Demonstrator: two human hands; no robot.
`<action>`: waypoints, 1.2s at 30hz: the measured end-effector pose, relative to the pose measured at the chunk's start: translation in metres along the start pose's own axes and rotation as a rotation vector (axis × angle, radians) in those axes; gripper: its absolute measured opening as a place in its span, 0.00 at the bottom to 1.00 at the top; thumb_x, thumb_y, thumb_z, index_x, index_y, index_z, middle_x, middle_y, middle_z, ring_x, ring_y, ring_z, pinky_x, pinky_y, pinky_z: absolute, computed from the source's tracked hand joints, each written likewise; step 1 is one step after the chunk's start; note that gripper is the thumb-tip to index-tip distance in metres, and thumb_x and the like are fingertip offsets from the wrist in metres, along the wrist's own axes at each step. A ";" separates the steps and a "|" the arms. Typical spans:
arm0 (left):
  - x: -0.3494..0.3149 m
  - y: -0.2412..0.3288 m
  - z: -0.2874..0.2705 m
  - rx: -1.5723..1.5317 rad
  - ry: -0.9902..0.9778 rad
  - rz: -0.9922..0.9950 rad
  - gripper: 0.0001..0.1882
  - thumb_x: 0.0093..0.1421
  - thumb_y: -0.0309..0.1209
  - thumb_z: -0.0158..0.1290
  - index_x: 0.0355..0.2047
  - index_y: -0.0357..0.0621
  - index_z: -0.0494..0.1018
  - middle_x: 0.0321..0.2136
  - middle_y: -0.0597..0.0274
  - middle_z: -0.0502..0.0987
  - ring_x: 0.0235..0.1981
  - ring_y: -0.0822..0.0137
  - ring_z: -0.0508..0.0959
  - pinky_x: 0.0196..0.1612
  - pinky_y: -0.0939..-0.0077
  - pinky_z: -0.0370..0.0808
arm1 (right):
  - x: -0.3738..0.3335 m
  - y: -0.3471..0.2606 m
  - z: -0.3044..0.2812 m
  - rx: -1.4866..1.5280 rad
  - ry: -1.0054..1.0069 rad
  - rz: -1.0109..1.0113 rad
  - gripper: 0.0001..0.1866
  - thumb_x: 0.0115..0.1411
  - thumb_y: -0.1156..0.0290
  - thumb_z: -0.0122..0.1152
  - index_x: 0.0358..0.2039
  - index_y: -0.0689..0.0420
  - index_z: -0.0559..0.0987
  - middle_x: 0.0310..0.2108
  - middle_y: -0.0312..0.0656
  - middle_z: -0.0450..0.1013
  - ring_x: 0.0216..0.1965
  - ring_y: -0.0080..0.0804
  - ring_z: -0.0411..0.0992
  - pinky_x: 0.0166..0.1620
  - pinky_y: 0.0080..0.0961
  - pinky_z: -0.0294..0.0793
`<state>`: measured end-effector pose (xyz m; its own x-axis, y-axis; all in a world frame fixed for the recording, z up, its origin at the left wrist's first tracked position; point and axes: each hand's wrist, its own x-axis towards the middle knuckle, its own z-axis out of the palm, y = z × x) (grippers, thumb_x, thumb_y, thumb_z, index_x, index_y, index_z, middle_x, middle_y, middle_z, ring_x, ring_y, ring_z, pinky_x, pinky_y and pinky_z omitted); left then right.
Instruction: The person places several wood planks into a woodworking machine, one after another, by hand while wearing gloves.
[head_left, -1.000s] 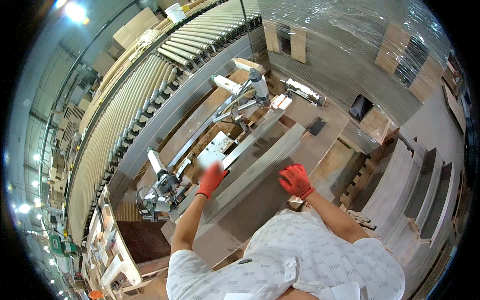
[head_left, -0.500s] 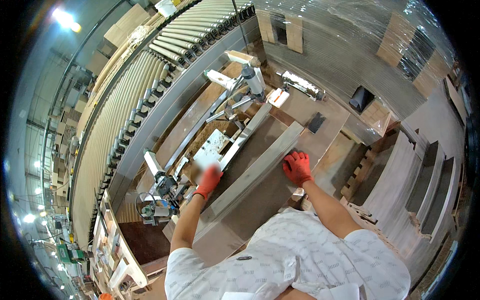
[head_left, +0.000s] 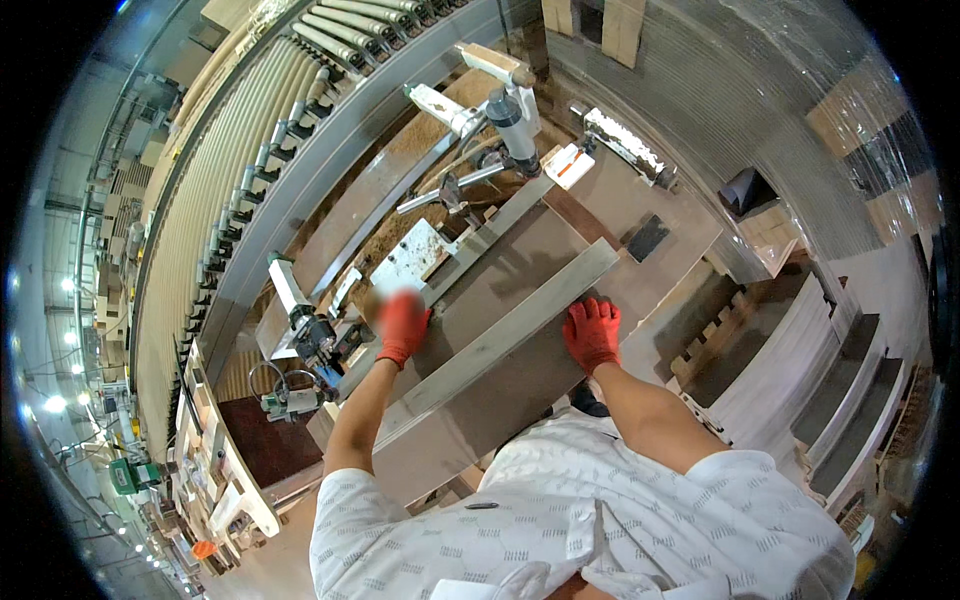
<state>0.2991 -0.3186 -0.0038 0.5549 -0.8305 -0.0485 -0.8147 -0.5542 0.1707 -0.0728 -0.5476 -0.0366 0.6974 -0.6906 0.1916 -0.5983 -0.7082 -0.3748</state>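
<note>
My left hand (head_left: pixel 402 328), in a red glove, is at the near side of the machine, by the long strip (head_left: pixel 490 248) that lies along the white machine parts. A blurred patch hides part of its fingers, so its grip does not show. My right hand (head_left: pixel 592 332), also red-gloved, rests on the brown worktable (head_left: pixel 500 395) with its fingers slightly apart. Its fingertips are close to the near edge of a long grey-brown board (head_left: pixel 510 335). That board slants across the table between me and the machine.
Clamp-like machine arms (head_left: pixel 513 130) rise beyond the strips, and another unit (head_left: pixel 310 335) stands left of my left hand. A roller conveyor (head_left: pixel 250 150) runs behind. At right are stacked boards (head_left: pixel 770 345), and plastic-wrapped stacks (head_left: pixel 700 110) stand at the far right.
My head view has shifted slightly. My left hand has moved a little away from me and left, along the machine. My right hand stays by the near board.
</note>
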 end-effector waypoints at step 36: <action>0.027 0.009 -0.013 -0.064 -0.199 -0.100 0.34 0.63 0.66 0.55 0.41 0.42 0.72 0.32 0.44 0.83 0.35 0.39 0.83 0.39 0.47 0.79 | 0.001 -0.003 -0.003 -0.256 -0.152 -0.066 0.27 0.65 0.52 0.56 0.55 0.60 0.74 0.56 0.53 0.69 0.57 0.57 0.65 0.60 0.60 0.60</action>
<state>0.3095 -0.3455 0.0088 0.5833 -0.7695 -0.2602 -0.7413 -0.6352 0.2167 -0.0713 -0.5461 -0.0328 0.7779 -0.6253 0.0624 -0.6159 -0.7783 -0.1217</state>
